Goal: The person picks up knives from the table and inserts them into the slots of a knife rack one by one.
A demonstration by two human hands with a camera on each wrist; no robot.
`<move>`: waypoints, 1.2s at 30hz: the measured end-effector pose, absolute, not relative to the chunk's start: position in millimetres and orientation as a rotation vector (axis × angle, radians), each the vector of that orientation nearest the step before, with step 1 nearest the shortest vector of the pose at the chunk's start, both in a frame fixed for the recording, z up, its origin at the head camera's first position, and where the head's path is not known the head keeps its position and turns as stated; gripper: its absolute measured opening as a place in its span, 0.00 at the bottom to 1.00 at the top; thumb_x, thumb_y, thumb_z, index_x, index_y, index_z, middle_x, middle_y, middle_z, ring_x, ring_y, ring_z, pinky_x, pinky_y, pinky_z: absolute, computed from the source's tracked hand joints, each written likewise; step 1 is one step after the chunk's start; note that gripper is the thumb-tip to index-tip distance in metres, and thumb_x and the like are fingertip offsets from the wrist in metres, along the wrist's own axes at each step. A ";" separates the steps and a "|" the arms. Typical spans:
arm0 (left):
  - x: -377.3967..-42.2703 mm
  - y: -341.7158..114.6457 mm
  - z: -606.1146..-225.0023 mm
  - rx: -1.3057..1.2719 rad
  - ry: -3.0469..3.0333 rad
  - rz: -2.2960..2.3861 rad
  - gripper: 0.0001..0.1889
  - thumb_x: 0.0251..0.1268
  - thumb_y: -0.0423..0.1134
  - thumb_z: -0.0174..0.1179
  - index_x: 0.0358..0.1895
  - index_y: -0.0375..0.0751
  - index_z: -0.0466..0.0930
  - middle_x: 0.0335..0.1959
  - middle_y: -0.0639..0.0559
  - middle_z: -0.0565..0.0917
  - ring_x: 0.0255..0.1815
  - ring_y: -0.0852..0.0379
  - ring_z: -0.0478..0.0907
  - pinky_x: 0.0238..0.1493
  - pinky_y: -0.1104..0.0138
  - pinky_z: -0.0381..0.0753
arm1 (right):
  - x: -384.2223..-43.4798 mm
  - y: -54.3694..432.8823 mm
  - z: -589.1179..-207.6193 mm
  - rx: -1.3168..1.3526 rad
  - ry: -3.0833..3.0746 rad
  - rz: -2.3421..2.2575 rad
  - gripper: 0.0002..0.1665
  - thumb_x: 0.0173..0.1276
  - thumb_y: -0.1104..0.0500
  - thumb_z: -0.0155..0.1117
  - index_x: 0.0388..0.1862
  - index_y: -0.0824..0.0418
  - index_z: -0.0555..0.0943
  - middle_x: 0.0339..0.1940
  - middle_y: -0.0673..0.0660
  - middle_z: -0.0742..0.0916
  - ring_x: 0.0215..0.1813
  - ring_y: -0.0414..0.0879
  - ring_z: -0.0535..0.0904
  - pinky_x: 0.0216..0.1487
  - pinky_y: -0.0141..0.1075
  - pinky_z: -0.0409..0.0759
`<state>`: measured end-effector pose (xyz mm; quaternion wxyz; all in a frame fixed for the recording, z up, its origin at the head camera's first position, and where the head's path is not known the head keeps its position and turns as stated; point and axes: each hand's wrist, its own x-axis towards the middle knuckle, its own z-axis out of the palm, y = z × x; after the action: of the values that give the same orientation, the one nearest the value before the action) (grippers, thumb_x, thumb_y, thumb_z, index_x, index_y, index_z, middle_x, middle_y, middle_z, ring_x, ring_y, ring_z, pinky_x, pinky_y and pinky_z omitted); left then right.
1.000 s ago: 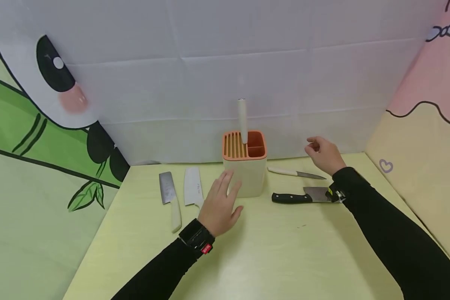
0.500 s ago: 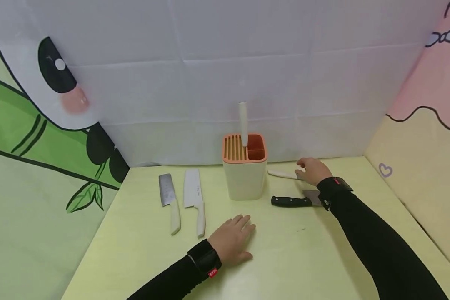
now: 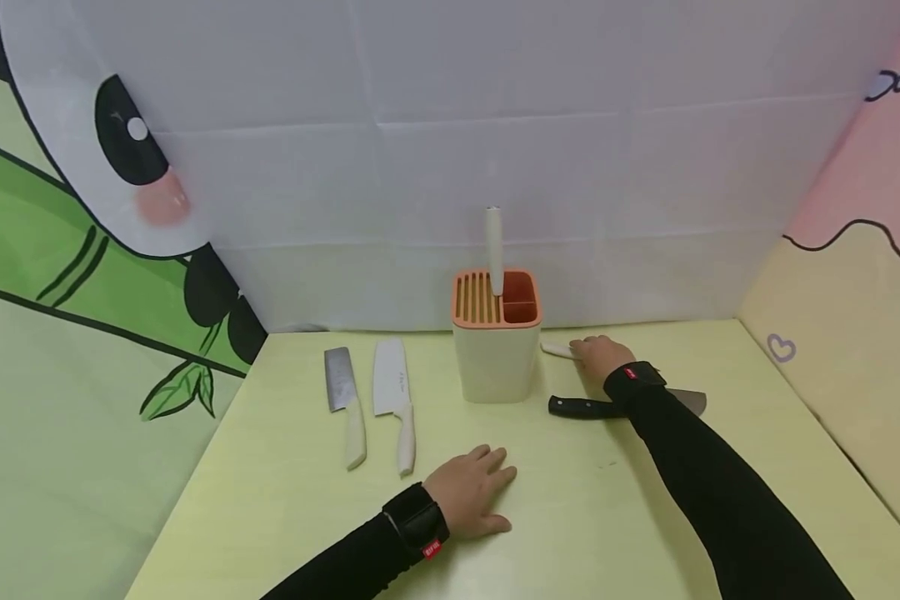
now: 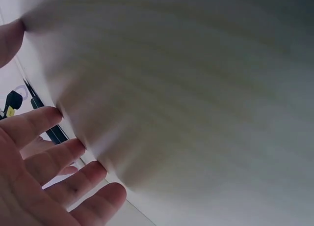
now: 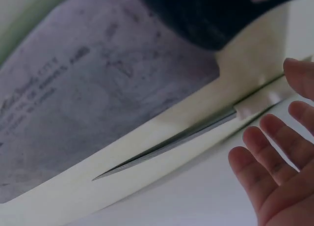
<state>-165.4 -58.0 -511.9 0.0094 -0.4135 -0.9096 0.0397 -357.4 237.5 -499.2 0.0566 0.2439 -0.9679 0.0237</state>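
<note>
My right hand [image 3: 602, 357] is over the white handle [image 3: 557, 350] of a small pointed knife [image 5: 176, 137] lying on the table. In the right wrist view, thumb and index finger are on either side of that handle, fingertips right at it, the other fingers spread. Below this wrist lies a black-handled cleaver [image 3: 581, 407], its blade partly hidden by the sleeve. My left hand [image 3: 468, 492] rests palm down on the table, fingers spread, holding nothing. Ahead of it stands a cream knife block [image 3: 497, 367] with an orange top, one white-handled knife [image 3: 494, 250] upright in its slots.
Two white-handled knives lie left of the block: a cleaver [image 3: 341, 379] and a wider-bladed knife [image 3: 392, 379], blades pointing away. A pale cloth wall [image 3: 345, 183] closes off the back of the yellow table [image 3: 270, 517]. A printed side wall [image 3: 855, 350] stands right.
My left hand has moved from the block back down to the table. My right hand has lowered and moved left to the small knife's handle. The knives lie as before.
</note>
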 end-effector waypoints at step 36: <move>-161.2 -59.5 -508.9 -1.247 -2.885 0.065 0.37 0.59 0.69 0.57 0.67 0.51 0.73 0.68 0.48 0.71 0.66 0.50 0.68 0.58 0.64 0.76 | -363.0 230.6 -503.8 0.991 -2.751 -0.059 0.19 0.60 0.74 0.65 0.50 0.63 0.81 0.35 0.60 0.86 0.38 0.56 0.84 0.39 0.48 0.83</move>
<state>-161.2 -59.5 -508.9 -0.0012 -0.3967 -0.9177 0.0208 -363.0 230.6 -503.8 0.1082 0.3368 -0.9351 -0.0200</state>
